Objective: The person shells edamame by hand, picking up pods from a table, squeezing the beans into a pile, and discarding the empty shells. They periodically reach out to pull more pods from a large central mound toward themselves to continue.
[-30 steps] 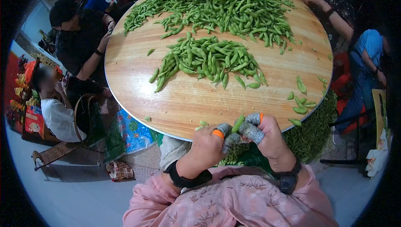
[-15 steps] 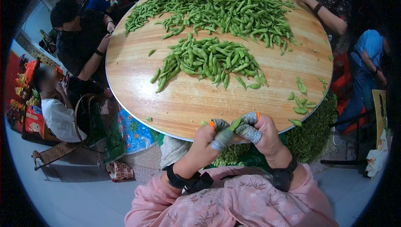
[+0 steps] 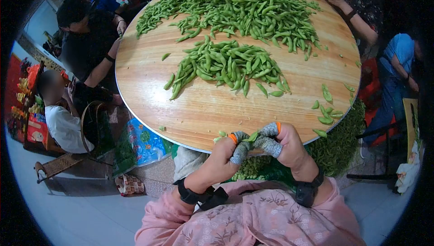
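At the near edge of the round wooden table (image 3: pixel 190 119), both my hands meet around a green soybean pod (image 3: pixel 252 136). My left hand (image 3: pixel 228 151), with grey knitted sleeves on thumb and finger, is closed on the pod's left part. Grey sleeves also cover the thumb and finger of my right hand (image 3: pixel 285 144), pinching the pod from the right. The fingers partly hide the pod. Past my hands lies a small heap of pods (image 3: pixel 226 67). Shelled beans (image 3: pixel 251 167) show below the table edge, under my hands.
A large pile of pods (image 3: pixel 244 6) covers the far side of the table. Several stray pods (image 3: pixel 325 115) lie at the right. Empty hulls (image 3: pixel 337 151) are heaped below the right edge. People sit at left and right, beside a wicker chair (image 3: pixel 68 160).
My left hand has shifted slightly, and its blurred thumb is now sharp and closer to the right fingers. The pod between my hands has tilted. A co-worker's hand at upper right has moved.
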